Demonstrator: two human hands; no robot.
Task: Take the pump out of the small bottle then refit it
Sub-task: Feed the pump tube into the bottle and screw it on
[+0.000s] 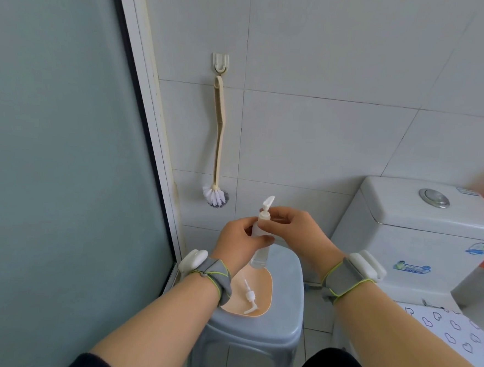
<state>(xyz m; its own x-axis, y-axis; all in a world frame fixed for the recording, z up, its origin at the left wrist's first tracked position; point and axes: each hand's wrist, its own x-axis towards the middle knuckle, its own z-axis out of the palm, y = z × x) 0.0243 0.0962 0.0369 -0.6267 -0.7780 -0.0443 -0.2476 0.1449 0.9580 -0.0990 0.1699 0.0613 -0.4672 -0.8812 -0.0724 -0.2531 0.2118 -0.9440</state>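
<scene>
My left hand (238, 240) grips a small clear bottle (259, 256) by its upper body and holds it in the air, tilted, above a peach tray (264, 296). A white pump (266, 210) sits in the bottle's neck with its nozzle pointing up. The fingertips of my right hand (295, 230) pinch the pump's collar. A second white pump (249, 297) lies loose on the tray, its tube pointing away from me.
The tray rests on a grey plastic stool (252, 341). A toilet brush (219, 141) hangs from a wall hook at the back. A white toilet cistern (421, 224) stands to the right, a frosted glass door (51, 155) to the left.
</scene>
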